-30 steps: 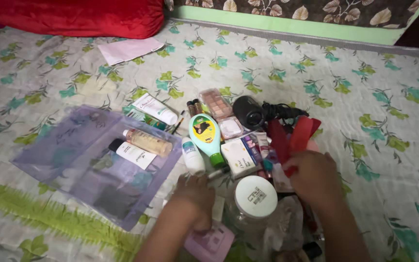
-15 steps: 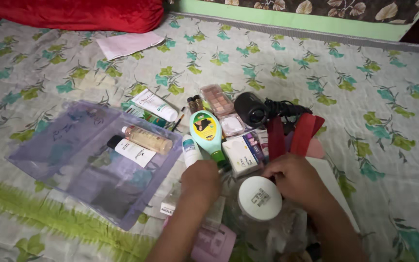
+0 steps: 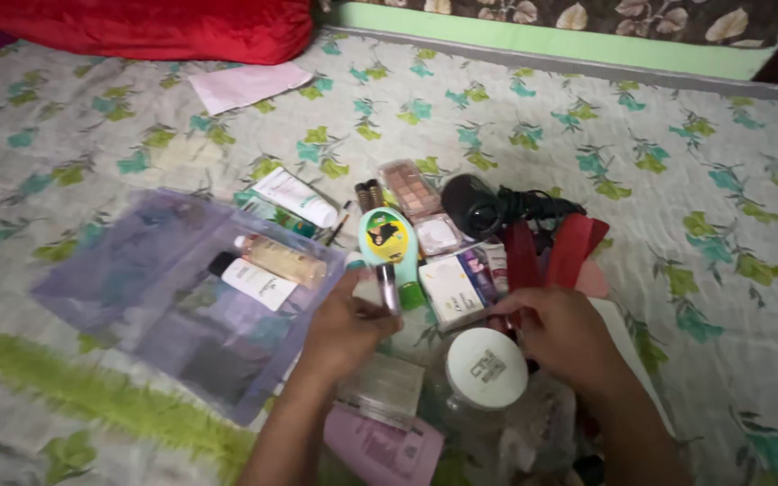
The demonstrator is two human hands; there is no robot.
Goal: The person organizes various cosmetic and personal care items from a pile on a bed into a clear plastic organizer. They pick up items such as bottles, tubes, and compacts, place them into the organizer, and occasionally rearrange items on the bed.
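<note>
Two hands, left [image 3: 346, 326] and right [image 3: 562, 335]. One clear purple pouch [image 3: 168, 306] with two bottles [image 3: 279, 259] inside. One green bottle [image 3: 387, 243], one white-lidded jar [image 3: 486, 369], one white tube [image 3: 294, 196], one eyeshadow palette [image 3: 410, 186], one red pillow [image 3: 150, 27].

pouch [image 3: 150, 297] left | box [image 3: 455, 286] centre | jar [image 3: 486, 367] before box

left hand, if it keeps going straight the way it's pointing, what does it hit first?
The left hand points up-right, holding a small slim tube. Straight on, it would likely meet the green bottle first, then the makeup palette. Depth is uncertain from this single view.
</note>
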